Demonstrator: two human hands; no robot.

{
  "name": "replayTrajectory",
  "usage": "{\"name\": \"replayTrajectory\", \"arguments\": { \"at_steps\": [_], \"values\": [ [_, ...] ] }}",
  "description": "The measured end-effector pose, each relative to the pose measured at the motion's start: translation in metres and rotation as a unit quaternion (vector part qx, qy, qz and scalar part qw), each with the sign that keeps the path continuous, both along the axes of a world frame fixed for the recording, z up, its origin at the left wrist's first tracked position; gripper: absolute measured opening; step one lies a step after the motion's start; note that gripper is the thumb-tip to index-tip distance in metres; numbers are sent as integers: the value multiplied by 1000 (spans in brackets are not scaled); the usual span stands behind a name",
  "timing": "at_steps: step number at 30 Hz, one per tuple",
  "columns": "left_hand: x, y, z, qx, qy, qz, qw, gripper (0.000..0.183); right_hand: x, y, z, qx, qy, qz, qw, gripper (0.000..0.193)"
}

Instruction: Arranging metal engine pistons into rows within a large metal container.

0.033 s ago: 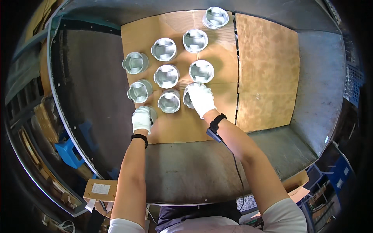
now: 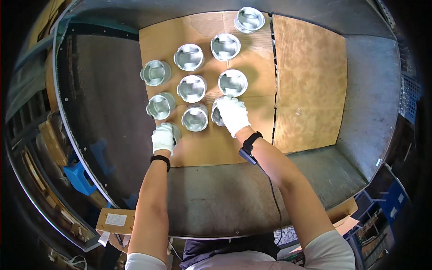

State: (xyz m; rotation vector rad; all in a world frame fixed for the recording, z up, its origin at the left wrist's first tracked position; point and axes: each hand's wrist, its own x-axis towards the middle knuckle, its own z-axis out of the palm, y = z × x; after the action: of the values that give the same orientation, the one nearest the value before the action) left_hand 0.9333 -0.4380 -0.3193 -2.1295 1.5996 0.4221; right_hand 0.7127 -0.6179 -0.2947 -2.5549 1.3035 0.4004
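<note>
Silver, round, hollow metal piece [image 2: 177, 133], as the head view shows, lies by the near left corner of a flat brown cardboard sheet [image 2: 202, 150] spread over the dark grey metal surface [image 2: 202, 193]. Our white-gloved left hand [image 2: 163, 138] covers its left side. Our white-gloved right hand [image 2: 233, 116] covers the right side of a matching silver metal piece [image 2: 216, 112], right of the sheet's middle and closer to its near edge than its far one. Both sets of fingers lie over the metal, but we cannot tell how firmly they close, since the gloves hide the contact.

We judge these pieces to be dense for their bulk and quite rigid, so squeezing should not deform them. Their smooth curved walls may slip against glove fabric, and the rims could nick if knocked together. We would take hold around the outer wall, thumb opposite the fingers, keeping the rim level.
</note>
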Motion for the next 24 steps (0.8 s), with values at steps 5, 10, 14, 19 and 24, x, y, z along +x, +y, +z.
{"name": "replayTrajectory", "arguments": {
  "at_steps": [5,10,14,19,24],
  "values": [
    [-3,-3,2,-34,-28,-57,997,2,-21,-5,-15,25,-45,56,997,12],
    [-22,-16,39,109,38,-35,993,17,-42,-20,31,92,-85,49,991,12],
    [-47,-18,62,77,95,-152,981,7,-42,-34,56,155,-153,33,975,16],
    [-75,-33,90,-11,223,-109,969,6,-24,-64,66,238,-88,7,967,24],
    [-71,-55,74,100,291,84,948,39,-17,-77,85,318,-38,-11,947,27]
  ]
}}
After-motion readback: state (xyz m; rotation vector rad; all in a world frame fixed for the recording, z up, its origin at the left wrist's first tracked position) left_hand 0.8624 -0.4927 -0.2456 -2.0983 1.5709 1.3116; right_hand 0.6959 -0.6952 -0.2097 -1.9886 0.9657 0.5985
